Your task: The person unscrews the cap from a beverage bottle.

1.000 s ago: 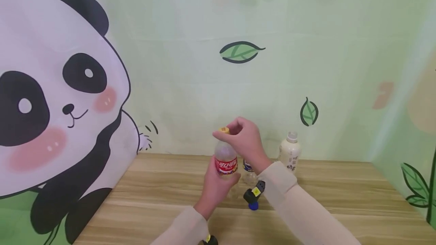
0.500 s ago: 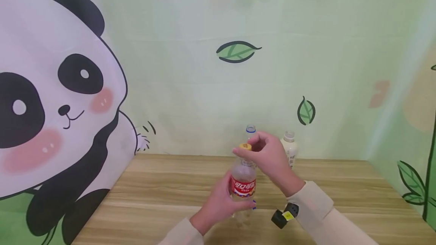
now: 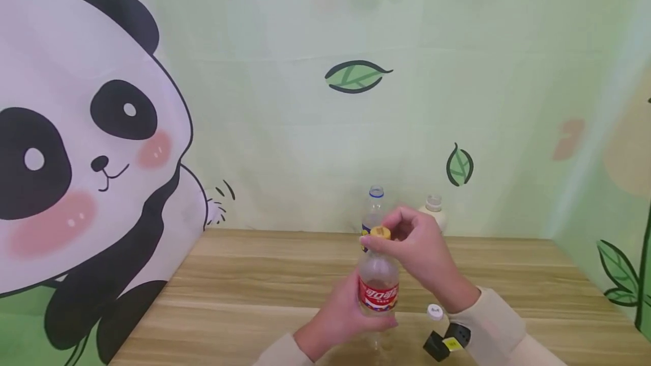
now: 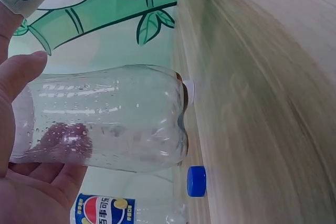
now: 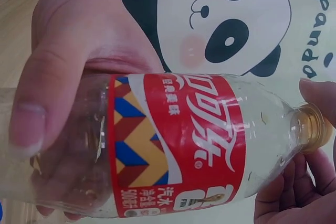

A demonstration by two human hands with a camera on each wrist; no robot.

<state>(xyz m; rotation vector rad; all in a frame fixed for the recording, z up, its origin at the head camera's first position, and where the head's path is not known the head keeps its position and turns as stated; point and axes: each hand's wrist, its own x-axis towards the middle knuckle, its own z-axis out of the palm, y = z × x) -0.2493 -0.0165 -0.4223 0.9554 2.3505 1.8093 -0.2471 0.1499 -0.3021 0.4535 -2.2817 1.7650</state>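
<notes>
A clear, empty-looking Coca-Cola bottle [image 3: 378,295] with a red label stands upright between both hands. My left hand [image 3: 338,315] grips its lower body from the left, fingers and thumb wrapped around it. At the top, my right hand [image 3: 419,247] pinches the yellow cap [image 3: 380,232] between thumb and fingers. The right wrist view shows the gold-yellow cap [image 5: 314,127] at the bottle's mouth. In the left wrist view the bottle's base is close over the wooden table. A blue cap [image 4: 197,181] and a white cap [image 3: 434,312] lie on the table nearby.
Behind the held bottle stands an uncapped clear Pepsi bottle [image 3: 375,203] with a blue label. To its right is an uncapped cream-white bottle [image 3: 434,204], partly hidden by the right hand. The wooden table [image 3: 244,287] meets a panda-printed backdrop [image 3: 285,146].
Both hands have brought the Coca-Cola bottle rightward and lower, nearer to me. The Pepsi bottle's neck and the white cap have come into sight. The right hand stays on the yellow cap.
</notes>
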